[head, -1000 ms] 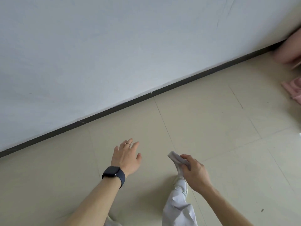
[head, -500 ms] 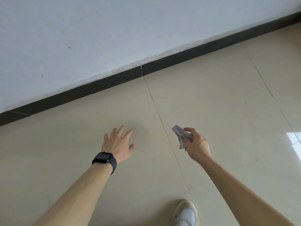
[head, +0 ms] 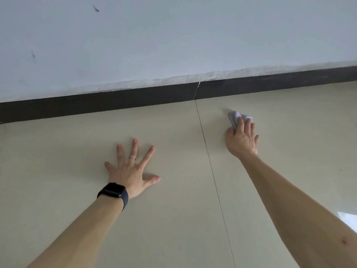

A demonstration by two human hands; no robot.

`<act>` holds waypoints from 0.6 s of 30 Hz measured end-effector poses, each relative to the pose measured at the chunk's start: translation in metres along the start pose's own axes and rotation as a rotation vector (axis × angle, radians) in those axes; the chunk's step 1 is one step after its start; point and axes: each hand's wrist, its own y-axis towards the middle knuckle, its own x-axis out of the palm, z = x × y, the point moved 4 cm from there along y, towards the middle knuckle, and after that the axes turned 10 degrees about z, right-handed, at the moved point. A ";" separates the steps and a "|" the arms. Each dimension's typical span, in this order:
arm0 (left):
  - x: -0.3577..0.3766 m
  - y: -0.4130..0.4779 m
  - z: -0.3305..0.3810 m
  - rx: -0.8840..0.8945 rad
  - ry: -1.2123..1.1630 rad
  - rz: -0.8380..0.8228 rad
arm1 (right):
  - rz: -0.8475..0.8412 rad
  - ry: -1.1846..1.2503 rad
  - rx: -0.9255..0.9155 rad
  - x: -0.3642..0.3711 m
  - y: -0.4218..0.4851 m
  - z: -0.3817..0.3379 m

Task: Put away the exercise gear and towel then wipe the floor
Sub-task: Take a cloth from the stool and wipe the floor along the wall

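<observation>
My right hand [head: 241,139] presses a small crumpled white cloth [head: 234,116] flat against the beige tiled floor [head: 173,219], close to the dark skirting board. The cloth shows only past my fingertips; the rest lies under my palm. My left hand [head: 131,171] rests flat on the floor with fingers spread wide, holding nothing. It wears a ring and a black watch on the wrist. A tile joint runs between the two hands.
A white wall [head: 173,39] with a few dark marks rises behind a black skirting board [head: 135,98]. A bright patch of light [head: 347,219] reflects off the floor at the right edge.
I have dropped close to the floor. My left hand has spread and come down flat on the tile. My right hand moved forward and right, pressing the cloth onto the floor near the skirting.
</observation>
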 end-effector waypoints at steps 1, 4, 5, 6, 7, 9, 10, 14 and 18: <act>0.002 0.001 -0.001 -0.001 -0.007 0.002 | 0.003 0.007 -0.019 0.008 -0.002 -0.015; 0.003 0.003 -0.003 -0.009 -0.037 -0.029 | -0.038 0.039 -0.329 0.028 -0.031 -0.079; 0.002 0.003 -0.002 -0.010 -0.050 -0.038 | -0.093 0.040 -0.471 0.037 -0.050 -0.100; 0.002 0.002 -0.002 -0.016 -0.065 -0.045 | -0.161 0.028 -0.602 0.047 -0.073 -0.116; 0.001 0.002 -0.003 -0.024 -0.076 -0.049 | -0.220 0.001 -0.721 0.057 -0.099 -0.125; -0.002 0.001 -0.002 -0.032 -0.065 -0.050 | -0.243 -0.039 -0.877 0.064 -0.133 -0.119; -0.003 0.001 -0.002 -0.030 -0.049 -0.055 | -0.212 -0.026 -0.892 0.060 -0.134 -0.104; -0.003 0.003 -0.003 -0.021 -0.023 -0.076 | -0.011 -0.015 -0.627 0.023 -0.079 0.007; -0.001 0.003 -0.003 -0.028 -0.024 -0.092 | 0.184 0.030 0.034 -0.026 -0.039 0.140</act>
